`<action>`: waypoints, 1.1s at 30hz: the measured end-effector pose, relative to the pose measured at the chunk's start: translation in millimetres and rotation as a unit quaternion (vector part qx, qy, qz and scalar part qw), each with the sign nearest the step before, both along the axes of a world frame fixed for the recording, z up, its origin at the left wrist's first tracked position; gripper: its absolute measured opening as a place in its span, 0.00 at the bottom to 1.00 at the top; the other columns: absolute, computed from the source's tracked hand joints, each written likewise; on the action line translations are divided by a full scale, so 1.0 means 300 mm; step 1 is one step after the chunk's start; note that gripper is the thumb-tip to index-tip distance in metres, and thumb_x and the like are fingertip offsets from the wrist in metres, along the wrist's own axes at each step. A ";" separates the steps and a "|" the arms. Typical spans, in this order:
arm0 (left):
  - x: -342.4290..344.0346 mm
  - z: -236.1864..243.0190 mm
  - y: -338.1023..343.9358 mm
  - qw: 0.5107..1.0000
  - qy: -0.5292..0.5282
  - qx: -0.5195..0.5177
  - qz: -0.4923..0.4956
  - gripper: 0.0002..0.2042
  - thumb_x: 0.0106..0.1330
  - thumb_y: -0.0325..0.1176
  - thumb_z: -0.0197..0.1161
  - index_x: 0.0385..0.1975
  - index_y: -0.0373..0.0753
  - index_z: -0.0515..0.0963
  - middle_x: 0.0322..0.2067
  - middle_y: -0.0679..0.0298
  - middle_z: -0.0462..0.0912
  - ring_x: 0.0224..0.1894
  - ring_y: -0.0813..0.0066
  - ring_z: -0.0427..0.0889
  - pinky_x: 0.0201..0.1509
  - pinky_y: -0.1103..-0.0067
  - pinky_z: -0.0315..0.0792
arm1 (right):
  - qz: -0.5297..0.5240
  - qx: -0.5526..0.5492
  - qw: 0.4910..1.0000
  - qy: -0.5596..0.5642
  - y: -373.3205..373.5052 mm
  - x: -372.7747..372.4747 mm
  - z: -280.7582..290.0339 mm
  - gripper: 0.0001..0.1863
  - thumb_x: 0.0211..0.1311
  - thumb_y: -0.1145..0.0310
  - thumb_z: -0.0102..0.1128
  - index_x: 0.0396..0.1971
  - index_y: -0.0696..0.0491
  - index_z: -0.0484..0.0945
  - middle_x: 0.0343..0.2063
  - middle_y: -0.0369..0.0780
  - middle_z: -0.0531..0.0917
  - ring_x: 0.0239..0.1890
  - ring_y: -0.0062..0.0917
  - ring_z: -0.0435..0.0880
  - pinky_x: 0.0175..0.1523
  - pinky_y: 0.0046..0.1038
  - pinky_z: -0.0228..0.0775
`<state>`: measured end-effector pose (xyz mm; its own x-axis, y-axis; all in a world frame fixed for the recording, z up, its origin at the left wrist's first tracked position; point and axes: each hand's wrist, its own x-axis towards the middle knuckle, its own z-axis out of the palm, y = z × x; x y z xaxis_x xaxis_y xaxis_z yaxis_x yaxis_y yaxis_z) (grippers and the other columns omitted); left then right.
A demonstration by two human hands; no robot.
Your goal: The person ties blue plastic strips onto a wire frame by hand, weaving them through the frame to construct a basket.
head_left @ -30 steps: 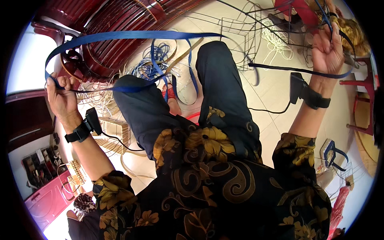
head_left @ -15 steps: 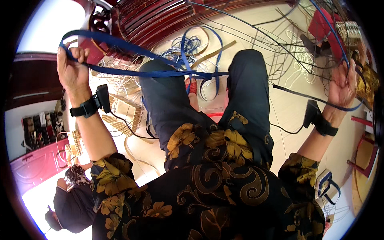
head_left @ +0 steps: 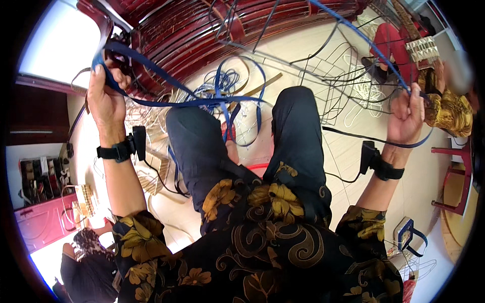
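A flat blue weaving strap (head_left: pixel 166 104) runs double from my left hand (head_left: pixel 107 103) toward the middle, above my knees. My left hand is raised at the left, thumb and fingers closed on the strap's looped end. My right hand (head_left: pixel 405 117), at the right, pinches a blue strip (head_left: pixel 365 39) that slants down from the upper edge. A dark strip end (head_left: pixel 348 133) curves below that hand and past its wrist. A dark wire frame (head_left: pixel 298 62) stands ahead of my right knee, close to the strip. Whether my right fingers also touch the frame, I cannot tell.
Tangled blue straps (head_left: pixel 222 81) and pale strands lie on the floor ahead, with a white cord coil (head_left: pixel 368 93) farther right. A dark red wooden bench (head_left: pixel 187 43) stands beyond. One person (head_left: pixel 88 267) sits at lower left, another (head_left: pixel 391 43) at upper right.
My hands have come somewhat closer together, the left moving right and the right moving left. Both still grip the blue strips. The view has shifted, showing more of the bench.
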<state>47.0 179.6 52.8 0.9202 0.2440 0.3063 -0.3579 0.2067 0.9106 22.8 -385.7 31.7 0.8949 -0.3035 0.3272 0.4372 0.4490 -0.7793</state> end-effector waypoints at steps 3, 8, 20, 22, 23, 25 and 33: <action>0.027 -0.028 -0.043 1.000 0.019 0.022 0.003 0.13 0.76 0.37 0.52 0.42 0.32 0.75 0.23 0.61 0.76 0.25 0.72 0.72 0.34 0.76 0.69 | -0.071 -0.003 0.997 0.039 0.036 -0.006 0.016 0.09 0.67 0.71 0.61 0.41 0.60 0.80 0.22 0.34 0.75 0.16 0.10 0.56 0.22 0.16 0.44; 0.066 -0.089 -0.089 0.995 0.068 0.059 0.035 0.12 0.74 0.35 0.56 0.42 0.31 0.79 0.26 0.64 0.79 0.26 0.77 0.75 0.33 0.82 0.71 | -0.064 0.009 0.997 0.041 0.026 -0.018 0.002 0.07 0.67 0.71 0.61 0.38 0.60 0.81 0.24 0.33 0.77 0.16 0.10 0.54 0.22 0.17 0.43; 0.081 -0.200 -0.110 0.956 0.211 0.203 0.024 0.08 0.71 0.34 0.60 0.37 0.37 0.81 0.25 0.74 0.77 0.26 0.86 0.72 0.31 0.86 0.64 | -0.046 0.001 0.998 0.042 0.048 -0.045 -0.032 0.08 0.67 0.72 0.60 0.40 0.61 0.79 0.31 0.36 0.79 0.18 0.09 0.58 0.22 0.15 0.47; 0.057 -0.202 -0.150 0.944 0.230 0.234 0.043 0.07 0.70 0.34 0.60 0.36 0.39 0.82 0.24 0.76 0.77 0.23 0.90 0.69 0.28 0.88 0.60 | -0.035 0.011 0.997 0.065 0.066 -0.052 -0.033 0.07 0.66 0.73 0.61 0.38 0.61 0.80 0.28 0.35 0.79 0.18 0.09 0.59 0.22 0.15 0.47; 0.046 -0.216 -0.161 0.944 0.232 0.230 0.053 0.07 0.70 0.34 0.60 0.35 0.39 0.82 0.23 0.77 0.77 0.23 0.90 0.68 0.27 0.89 0.59 | -0.037 0.013 0.996 0.077 0.082 -0.054 -0.038 0.07 0.66 0.72 0.62 0.38 0.61 0.80 0.27 0.34 0.78 0.18 0.09 0.59 0.22 0.15 0.47; 0.038 -0.238 -0.174 0.945 0.233 0.224 0.050 0.07 0.70 0.35 0.61 0.35 0.39 0.82 0.23 0.77 0.76 0.22 0.90 0.68 0.27 0.89 0.58 | -0.023 0.019 0.995 0.096 0.095 -0.063 -0.060 0.08 0.65 0.71 0.62 0.38 0.61 0.80 0.25 0.31 0.76 0.18 0.09 0.59 0.22 0.15 0.47; -0.018 -0.243 -0.219 0.921 0.262 0.276 0.089 0.12 0.69 0.29 0.60 0.49 0.32 0.79 0.35 0.67 0.82 0.35 0.82 0.76 0.40 0.84 0.68 | 0.041 -0.008 0.984 0.171 0.193 -0.116 -0.098 0.11 0.59 0.72 0.69 0.39 0.61 0.82 0.25 0.34 0.81 0.20 0.09 0.64 0.23 0.14 0.51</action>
<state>41.7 113.9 -20.1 0.9378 0.3443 -0.0453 0.1761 -0.3589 0.9166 -11.9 -327.8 2.3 0.9748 -0.2228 0.0061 0.1102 0.4576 -0.8823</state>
